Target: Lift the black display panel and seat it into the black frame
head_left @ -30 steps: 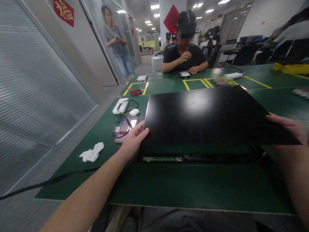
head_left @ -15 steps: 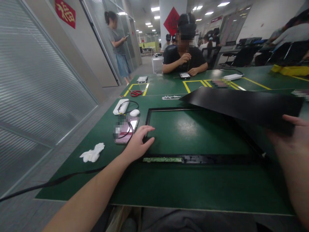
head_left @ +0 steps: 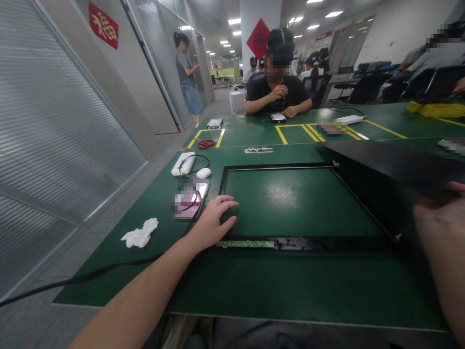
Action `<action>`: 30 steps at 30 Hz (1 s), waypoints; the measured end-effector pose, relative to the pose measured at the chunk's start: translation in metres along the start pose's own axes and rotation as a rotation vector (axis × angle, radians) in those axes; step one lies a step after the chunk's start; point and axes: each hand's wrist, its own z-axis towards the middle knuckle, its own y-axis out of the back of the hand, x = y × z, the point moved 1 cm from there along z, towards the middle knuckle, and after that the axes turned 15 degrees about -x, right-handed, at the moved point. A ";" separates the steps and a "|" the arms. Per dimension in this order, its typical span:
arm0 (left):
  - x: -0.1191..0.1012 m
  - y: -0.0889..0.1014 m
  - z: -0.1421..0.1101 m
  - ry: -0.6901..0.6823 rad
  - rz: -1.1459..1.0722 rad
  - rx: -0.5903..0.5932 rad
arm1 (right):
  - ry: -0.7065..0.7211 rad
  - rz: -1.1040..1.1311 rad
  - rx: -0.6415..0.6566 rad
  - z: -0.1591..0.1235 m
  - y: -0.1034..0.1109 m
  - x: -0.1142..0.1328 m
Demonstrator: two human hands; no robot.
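A thin black rectangular panel (head_left: 392, 167), tilted, rises over the right side of the green table, and my right hand (head_left: 441, 206) grips its near right edge. Flat on the table lies a black rectangular frame (head_left: 327, 243) with an open centre. Along the frame's near bar, at the left, runs a narrow green circuit board (head_left: 247, 244). My left hand (head_left: 216, 220) is over the frame's left side with fingers spread and nothing in them. The panel covers part of the table beyond the frame's right bar.
Left of the frame are a phone (head_left: 191, 201), a white power bank (head_left: 183, 164) with a black cable, a white earbud case (head_left: 204, 173) and crumpled tissue (head_left: 141, 233). Red scissors (head_left: 206, 144) and small white strips (head_left: 258, 150) lie farther back. A person (head_left: 279, 92) sits opposite.
My left hand has let go of the panel and stayed by the frame's left side. My right hand has carried the panel rightward and tilted it, uncovering the frame.
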 end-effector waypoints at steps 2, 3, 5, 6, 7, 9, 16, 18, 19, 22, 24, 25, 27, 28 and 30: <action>0.000 0.000 0.000 0.001 0.000 -0.001 | -0.015 0.046 -0.010 0.000 0.001 0.000; 0.000 0.000 0.000 -0.001 0.003 -0.002 | -0.024 0.074 -0.024 -0.002 0.001 0.000; 0.001 0.000 0.000 -0.006 0.012 0.006 | -0.031 0.081 -0.040 -0.005 0.000 0.001; 0.001 0.000 0.000 -0.009 0.016 0.012 | -0.031 0.082 -0.051 -0.006 0.000 0.001; 0.001 -0.001 -0.001 -0.014 0.019 0.016 | -0.032 0.082 -0.057 -0.007 0.000 0.002; 0.003 -0.002 -0.001 -0.026 0.024 0.017 | -0.037 0.092 -0.066 -0.008 0.000 0.002; 0.008 -0.006 -0.003 -0.046 0.027 0.002 | -0.103 0.021 -0.090 -0.013 -0.003 0.001; 0.009 -0.006 -0.003 -0.046 0.030 0.009 | -0.120 -0.062 -0.139 -0.016 -0.004 0.000; 0.008 -0.006 -0.003 -0.047 0.031 0.011 | -0.129 -0.097 -0.142 -0.016 -0.005 -0.001; 0.006 -0.005 -0.003 -0.043 0.034 0.015 | -0.130 -0.164 -0.098 -0.015 -0.006 -0.006; 0.004 -0.005 -0.002 -0.033 0.032 0.021 | -0.120 -0.188 -0.085 -0.011 -0.006 -0.009; 0.003 -0.004 -0.002 -0.029 0.029 0.023 | -0.118 -0.197 -0.094 -0.008 -0.005 -0.011; 0.001 -0.003 -0.001 -0.024 0.024 0.030 | -0.115 -0.213 -0.129 -0.002 -0.004 -0.013; 0.000 -0.003 -0.001 -0.022 0.025 0.035 | -0.114 -0.218 -0.145 0.001 -0.004 -0.013; 0.000 -0.003 0.000 -0.016 0.033 0.050 | -0.113 -0.222 -0.166 0.006 -0.002 -0.014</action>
